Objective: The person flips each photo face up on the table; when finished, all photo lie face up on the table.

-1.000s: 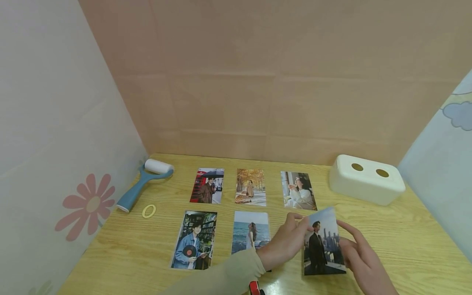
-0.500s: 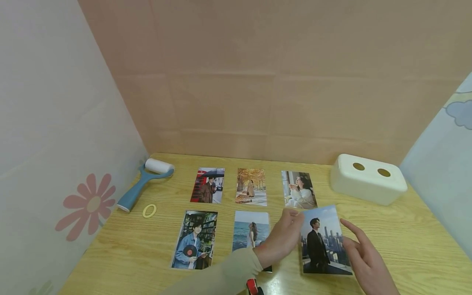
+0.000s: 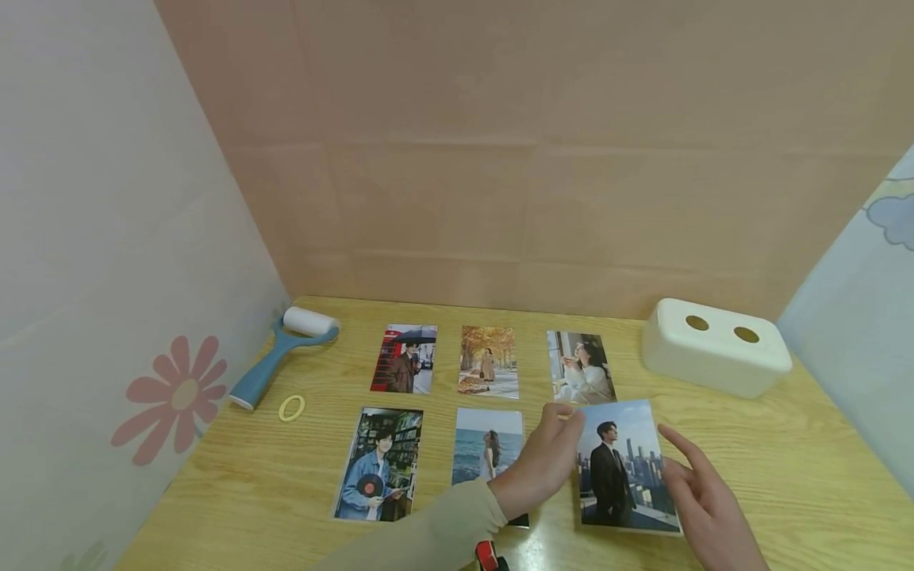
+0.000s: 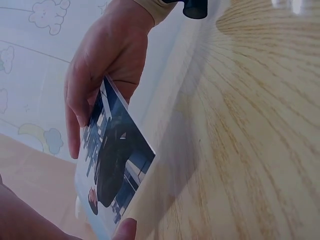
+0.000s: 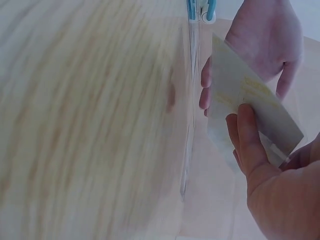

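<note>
A photo card [image 3: 617,464] of a person in a dark suit before a city skyline is held tilted toward the head camera. At its upper left corner my left hand [image 3: 544,461] pinches it, thumb on the picture side in the left wrist view. My right hand [image 3: 707,500] holds the right edge, its index finger pointing out beyond the card in the head view. The right wrist view shows right-hand fingers [image 5: 250,132] on the card's pale back. Partly behind my left hand and sleeve lies a sea photo card [image 3: 471,444], and beside it a record-shop photo card [image 3: 378,468].
Along the back lie an umbrella photo card [image 3: 405,361], an autumn-trees photo card [image 3: 488,361] and a white-sweater photo card [image 3: 581,369]. A white box with two holes [image 3: 714,349] stands back right. At left are a blue-handled lint roller [image 3: 267,365] and a yellow ring [image 3: 284,410].
The held photo card has shifted slightly left and turned its picture more fully toward the head camera. Both hands stay on it, the left one moving a little left.
</note>
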`<state>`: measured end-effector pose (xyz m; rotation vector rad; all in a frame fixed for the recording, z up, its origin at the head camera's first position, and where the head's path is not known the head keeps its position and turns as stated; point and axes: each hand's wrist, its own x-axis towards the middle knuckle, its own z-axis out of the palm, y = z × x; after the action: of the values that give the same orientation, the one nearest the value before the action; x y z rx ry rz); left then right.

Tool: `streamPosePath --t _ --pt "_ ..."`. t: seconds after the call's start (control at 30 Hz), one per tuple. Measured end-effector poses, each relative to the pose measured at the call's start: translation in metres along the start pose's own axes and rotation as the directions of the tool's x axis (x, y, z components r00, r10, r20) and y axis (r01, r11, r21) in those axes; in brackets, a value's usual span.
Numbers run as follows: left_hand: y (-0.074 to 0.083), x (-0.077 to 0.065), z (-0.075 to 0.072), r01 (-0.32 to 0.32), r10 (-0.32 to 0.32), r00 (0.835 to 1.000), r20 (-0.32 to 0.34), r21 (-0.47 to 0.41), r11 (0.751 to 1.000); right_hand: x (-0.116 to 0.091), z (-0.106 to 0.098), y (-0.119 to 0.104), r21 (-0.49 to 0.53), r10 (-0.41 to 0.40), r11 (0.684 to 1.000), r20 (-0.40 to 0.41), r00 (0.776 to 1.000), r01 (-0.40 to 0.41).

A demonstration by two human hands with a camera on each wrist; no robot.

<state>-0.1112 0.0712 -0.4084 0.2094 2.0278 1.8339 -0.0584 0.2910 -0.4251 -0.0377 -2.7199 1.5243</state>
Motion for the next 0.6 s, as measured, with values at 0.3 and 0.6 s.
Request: streamPosePath --t 0.3,0.6 --pt "0.0 -0.001 -0.004 0.013 -0.013 1.0 0.017 -0.006 1.0 0.006 -0.002 -0.001 0.051 0.135 0.989 0.081 0.987 -0.14" --pt "0.001 -0.003 -0.004 0.014 -0.014 1.0 0.012 0.0 1.0 0.017 -0.005 0.004 -0.108 0.242 0.968 0.188 0.952 -0.224"
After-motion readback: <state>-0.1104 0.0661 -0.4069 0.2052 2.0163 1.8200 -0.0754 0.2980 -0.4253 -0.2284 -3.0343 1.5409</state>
